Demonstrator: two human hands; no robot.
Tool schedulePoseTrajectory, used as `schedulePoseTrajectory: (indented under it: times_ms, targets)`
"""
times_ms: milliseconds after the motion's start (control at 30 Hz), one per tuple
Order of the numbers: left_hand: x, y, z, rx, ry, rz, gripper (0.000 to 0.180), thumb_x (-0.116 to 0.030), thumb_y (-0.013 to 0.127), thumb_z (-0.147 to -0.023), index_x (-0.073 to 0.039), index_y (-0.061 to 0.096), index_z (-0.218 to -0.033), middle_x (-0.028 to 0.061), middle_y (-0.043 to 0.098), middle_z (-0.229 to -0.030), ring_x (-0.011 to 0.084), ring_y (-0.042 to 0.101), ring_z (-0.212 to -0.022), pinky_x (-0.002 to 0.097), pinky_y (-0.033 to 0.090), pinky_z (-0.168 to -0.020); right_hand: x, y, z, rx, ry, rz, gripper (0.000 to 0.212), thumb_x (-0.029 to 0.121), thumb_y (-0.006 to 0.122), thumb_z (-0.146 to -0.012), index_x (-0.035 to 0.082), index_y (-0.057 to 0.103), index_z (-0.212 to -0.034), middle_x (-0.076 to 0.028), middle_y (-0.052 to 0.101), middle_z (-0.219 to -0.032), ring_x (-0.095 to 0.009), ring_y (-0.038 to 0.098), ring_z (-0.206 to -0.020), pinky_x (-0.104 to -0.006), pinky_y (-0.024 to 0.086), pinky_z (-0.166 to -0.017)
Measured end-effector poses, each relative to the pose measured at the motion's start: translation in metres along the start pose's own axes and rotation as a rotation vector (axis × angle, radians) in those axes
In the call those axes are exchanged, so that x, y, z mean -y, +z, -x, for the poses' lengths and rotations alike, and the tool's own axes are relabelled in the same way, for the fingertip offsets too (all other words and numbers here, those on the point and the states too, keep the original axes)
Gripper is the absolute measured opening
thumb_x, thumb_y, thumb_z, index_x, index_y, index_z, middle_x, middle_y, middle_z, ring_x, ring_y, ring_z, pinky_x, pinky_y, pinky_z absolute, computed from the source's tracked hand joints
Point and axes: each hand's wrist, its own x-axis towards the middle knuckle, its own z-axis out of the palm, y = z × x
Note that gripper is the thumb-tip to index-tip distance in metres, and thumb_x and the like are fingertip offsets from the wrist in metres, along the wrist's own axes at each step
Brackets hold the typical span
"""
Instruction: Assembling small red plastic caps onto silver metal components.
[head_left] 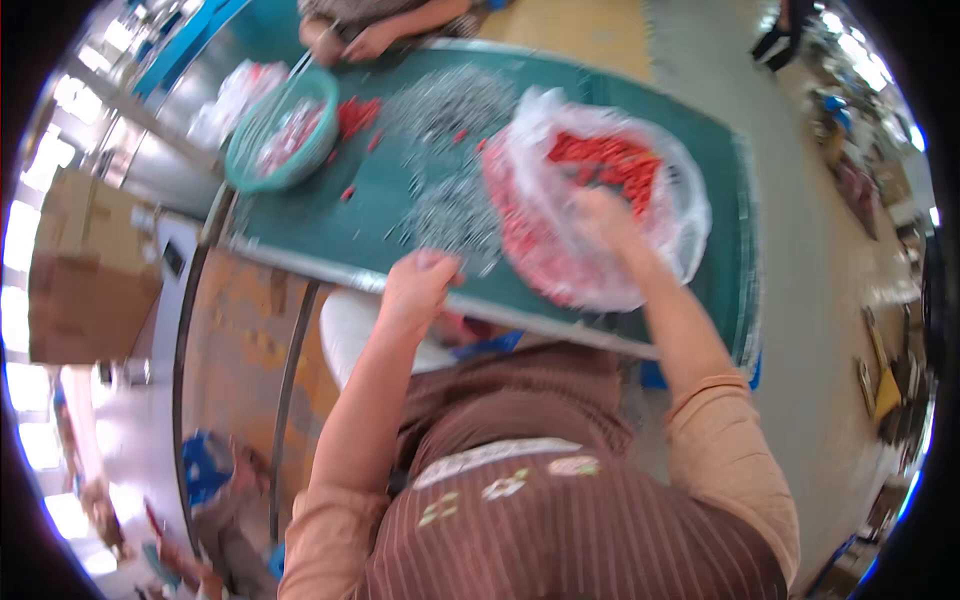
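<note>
My left hand point(420, 284) is at the near edge of the green table, its fingers curled together. Whatever it may hold is too small or hidden to make out. Just beyond it lies a loose pile of small grey metal-looking pieces point(458, 215). My right hand point(607, 222) reaches into an opened clear plastic bag point(545, 110), touching or close to the small red pieces point(615, 165) inside. Motion blur and the bag hide its fingers. The bag rests in a round white basket point(695, 235) at the right of the table.
On the table's point(385, 245) far left stands a green basket point(238, 160) with bagged pieces. Red pieces point(357, 115) are scattered beside it, near a second grey pile point(460, 100). Another person's hands point(350, 42) rest at the far edge. Cardboard boxes point(90, 265) stand left.
</note>
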Motion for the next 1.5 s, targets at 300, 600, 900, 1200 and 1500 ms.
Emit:
schedulePoseTrajectory:
  times_ms: [300,600,900,1200,1500]
  targets:
    - [0.002,0.007,0.019,-0.075,-0.369,0.248,0.013,-0.009,0.062,-0.084,-0.003,0.054,-0.075,-0.0045,0.041,-0.051,0.0035,0.030,-0.037,0.0214,0.020,-0.035,0.019,0.048,0.007,0.050,0.268,-0.300,0.036,0.032,0.046,-0.090,0.000,0.061,-0.094,-0.026,0.062,-0.102,-0.041,0.063,-0.089,-0.0444,0.048,-0.078]
    - [0.006,0.027,-0.002,0.005,-0.354,0.262,0.014,-0.008,0.063,-0.086,-0.002,0.054,-0.078,-0.0005,0.048,-0.058,0.0037,0.032,-0.038,0.0217,0.022,-0.034,0.003,0.053,0.015,0.032,0.220,-0.130,0.027,0.025,0.049,-0.086,0.003,0.059,-0.097,-0.025,0.063,-0.098,-0.041,0.060,-0.095,-0.0459,0.045,-0.080]
    - [0.019,0.021,-0.007,-0.037,-0.214,0.046,0.011,-0.010,0.064,-0.082,0.000,0.063,-0.083,0.0045,0.065,-0.068,0.0060,0.047,-0.051,0.0230,0.036,-0.043,0.012,0.011,0.021,-0.040,0.174,0.111,0.021,0.020,0.055,-0.087,0.000,0.059,-0.091,-0.022,0.064,-0.083,-0.039,0.063,-0.082,-0.0466,0.048,-0.072]
    - [0.015,0.015,0.010,-0.051,-0.164,-0.034,0.010,-0.011,0.064,-0.081,-0.001,0.063,-0.081,0.0045,0.064,-0.068,0.0069,0.050,-0.055,0.0241,0.040,-0.051,0.045,-0.018,0.045,0.031,0.325,0.018,0.023,0.019,0.050,-0.092,-0.002,0.060,-0.099,-0.021,0.065,-0.088,-0.039,0.063,-0.081,-0.0437,0.050,-0.070]
    - [-0.010,0.039,-0.008,-0.123,0.100,-0.300,0.012,-0.012,0.062,-0.081,0.000,0.064,-0.081,0.0066,0.063,-0.068,0.0117,0.057,-0.063,0.0281,0.047,-0.062,0.156,-0.035,0.049,0.231,0.223,-0.335,0.034,0.014,0.050,-0.093,-0.003,0.051,-0.123,-0.019,0.064,-0.082,-0.026,0.065,-0.065,-0.0359,0.049,-0.061]
